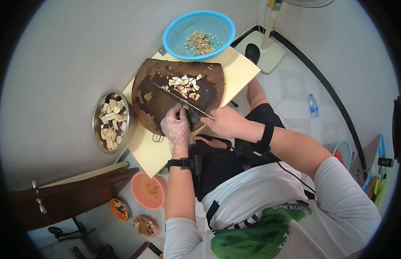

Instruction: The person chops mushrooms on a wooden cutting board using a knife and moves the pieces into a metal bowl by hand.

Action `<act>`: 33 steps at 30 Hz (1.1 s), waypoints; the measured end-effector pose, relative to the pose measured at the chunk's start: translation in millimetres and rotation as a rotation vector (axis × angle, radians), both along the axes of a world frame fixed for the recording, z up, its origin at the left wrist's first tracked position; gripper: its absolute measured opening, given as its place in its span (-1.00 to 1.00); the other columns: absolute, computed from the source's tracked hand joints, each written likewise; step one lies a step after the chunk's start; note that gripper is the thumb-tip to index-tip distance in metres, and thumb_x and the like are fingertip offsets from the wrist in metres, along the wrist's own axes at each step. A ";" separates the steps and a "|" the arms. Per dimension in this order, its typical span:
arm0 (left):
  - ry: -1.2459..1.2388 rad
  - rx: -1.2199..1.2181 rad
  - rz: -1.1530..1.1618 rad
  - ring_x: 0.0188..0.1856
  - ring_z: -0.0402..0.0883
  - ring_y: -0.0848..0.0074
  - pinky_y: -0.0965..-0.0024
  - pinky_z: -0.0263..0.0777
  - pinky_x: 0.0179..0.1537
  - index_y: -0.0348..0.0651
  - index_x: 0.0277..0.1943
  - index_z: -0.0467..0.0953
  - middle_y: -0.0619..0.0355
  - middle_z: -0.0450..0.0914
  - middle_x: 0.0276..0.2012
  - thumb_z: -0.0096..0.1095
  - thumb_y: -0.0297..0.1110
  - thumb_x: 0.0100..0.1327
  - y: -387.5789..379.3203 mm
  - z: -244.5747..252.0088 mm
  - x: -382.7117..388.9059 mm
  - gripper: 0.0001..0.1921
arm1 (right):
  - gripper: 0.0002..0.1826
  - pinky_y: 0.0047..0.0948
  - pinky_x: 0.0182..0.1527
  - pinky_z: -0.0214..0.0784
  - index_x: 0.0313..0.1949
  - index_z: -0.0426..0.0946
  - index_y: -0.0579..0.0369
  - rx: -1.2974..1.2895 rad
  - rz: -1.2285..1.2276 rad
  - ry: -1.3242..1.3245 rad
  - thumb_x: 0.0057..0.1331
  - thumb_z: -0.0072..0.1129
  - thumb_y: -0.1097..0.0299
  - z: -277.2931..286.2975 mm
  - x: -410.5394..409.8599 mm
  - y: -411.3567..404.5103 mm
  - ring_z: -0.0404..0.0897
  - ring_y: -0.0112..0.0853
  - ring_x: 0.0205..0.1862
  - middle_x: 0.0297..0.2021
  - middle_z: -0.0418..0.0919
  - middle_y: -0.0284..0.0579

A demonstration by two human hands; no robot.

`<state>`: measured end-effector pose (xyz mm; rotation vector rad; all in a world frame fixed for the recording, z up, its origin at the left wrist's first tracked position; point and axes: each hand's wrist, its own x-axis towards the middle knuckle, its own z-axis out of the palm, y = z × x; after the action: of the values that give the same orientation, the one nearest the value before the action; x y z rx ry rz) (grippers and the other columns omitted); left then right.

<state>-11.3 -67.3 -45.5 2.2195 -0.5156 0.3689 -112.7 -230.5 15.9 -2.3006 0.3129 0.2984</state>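
My right hand, bare, is closed around the handle of a kitchen knife, whose blade lies across a dark wooden chopping board. In a clear plastic glove, my left hand is at the board's near edge, its bent fingers beside the blade; a small pale piece shows at the fingertips, but whether they grip it is unclear. Beyond the blade lies a pile of cut eggplant pieces. At the left, a metal bowl holds larger eggplant chunks. Behind the board, a blue plastic colander contains small chopped bits.
The board rests on a pale yellow table against a wall. On the floor are a pink basin, an orange bowl, a bag of pieces, a plastic bottle and a fan base. A dark wooden door stands lower left.
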 end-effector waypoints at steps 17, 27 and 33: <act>0.016 0.020 0.054 -0.40 0.76 0.26 0.31 0.59 -0.28 -0.32 -0.18 0.72 -0.08 0.78 -0.34 0.45 -0.40 0.27 0.0 -5.0 0.2 -0.83 | -0.45 0.07 -0.06 0.55 -0.27 0.68 0.30 0.031 0.061 -0.002 0.47 0.02 -0.04 31.1 -30.8 -11.1 0.68 0.22 -0.24 -0.42 0.64 0.38; 0.124 -0.005 0.075 -0.39 0.76 0.24 0.25 0.61 -0.25 -0.22 -0.14 0.75 -0.03 0.79 -0.30 0.45 -0.32 0.26 -3.4 2.1 -2.9 -0.81 | -0.38 0.01 -0.18 0.51 -0.42 0.59 0.33 0.011 0.044 -0.062 0.49 0.04 -0.09 15.1 -35.0 -8.5 0.65 0.19 -0.35 -0.52 0.61 0.31; 0.080 0.011 0.070 -0.34 0.76 0.22 0.25 0.61 -0.20 -0.23 -0.12 0.74 -0.04 0.78 -0.29 0.43 -0.32 0.27 -5.2 2.2 -2.3 -0.79 | -0.42 0.08 -0.05 0.52 -0.31 0.63 0.38 0.016 0.028 -0.024 0.47 0.03 -0.03 19.5 -35.1 -9.3 0.67 0.24 -0.24 -0.43 0.63 0.39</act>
<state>-13.6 -72.5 -43.3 2.2572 -0.3984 0.3130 -147.8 -239.8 35.4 -2.2932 0.2651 0.2862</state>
